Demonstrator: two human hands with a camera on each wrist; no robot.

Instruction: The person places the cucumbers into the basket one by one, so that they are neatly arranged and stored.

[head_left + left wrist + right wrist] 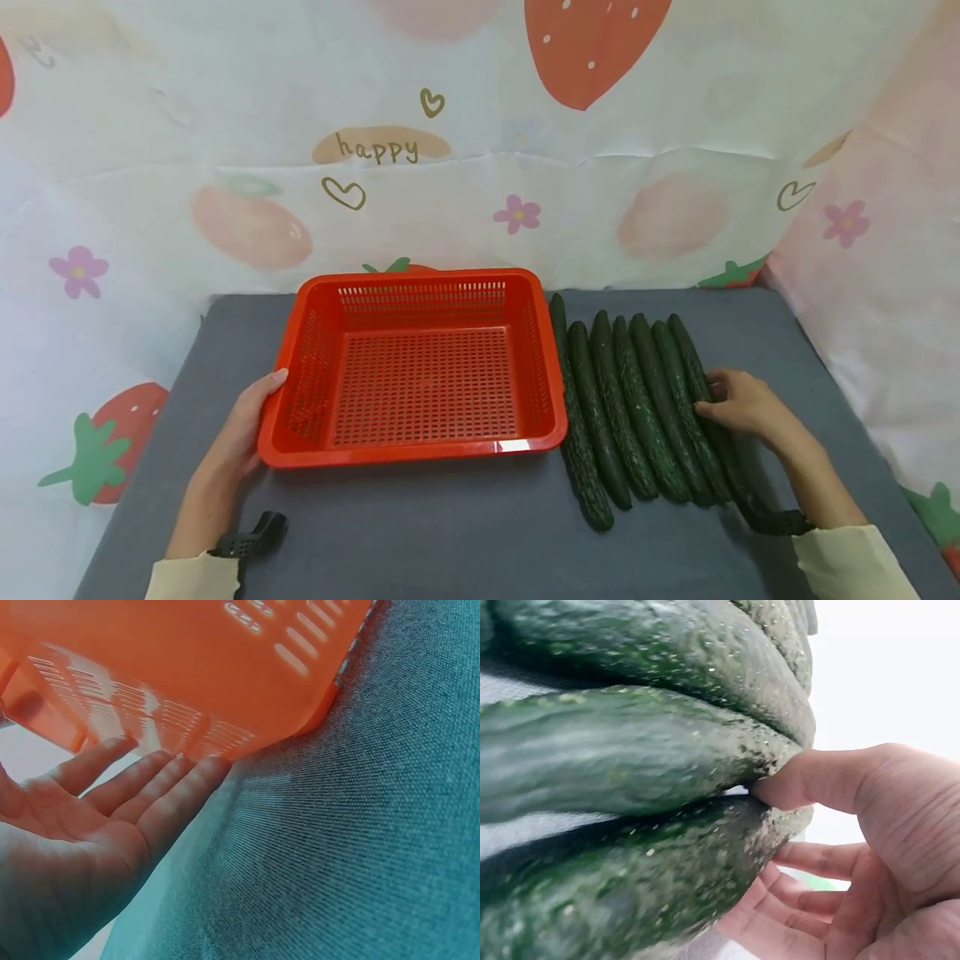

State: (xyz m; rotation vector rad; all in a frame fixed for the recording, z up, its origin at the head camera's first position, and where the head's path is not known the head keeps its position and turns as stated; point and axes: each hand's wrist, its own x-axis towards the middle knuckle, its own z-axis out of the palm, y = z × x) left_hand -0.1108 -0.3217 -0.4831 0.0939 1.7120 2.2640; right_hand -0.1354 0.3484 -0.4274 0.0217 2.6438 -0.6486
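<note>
A red plastic basket [423, 454] with slotted walls and floor stands left of centre on the grey cloth, nothing inside it. My left hand [243, 421] holds its left rim, the thumb on top; in the left wrist view the fingers [161, 787] reach under and touch the outer wall. To the basket's right, several dark green cucumbers [641, 408] lie side by side in a row. At the row's right end, my right hand [750, 404] pinches the outermost cucumber [630, 885], thumb in the gap beside its neighbour [607, 754], fingers along the far side.
Grey cloth [420, 533] covers the table. A white curtain [465, 225] printed with strawberries, flowers and hearts hangs behind it and along both sides. The leftmost cucumber [581, 467] lies against the basket's right side. Black straps with cameras [251, 537] sit on the wrists.
</note>
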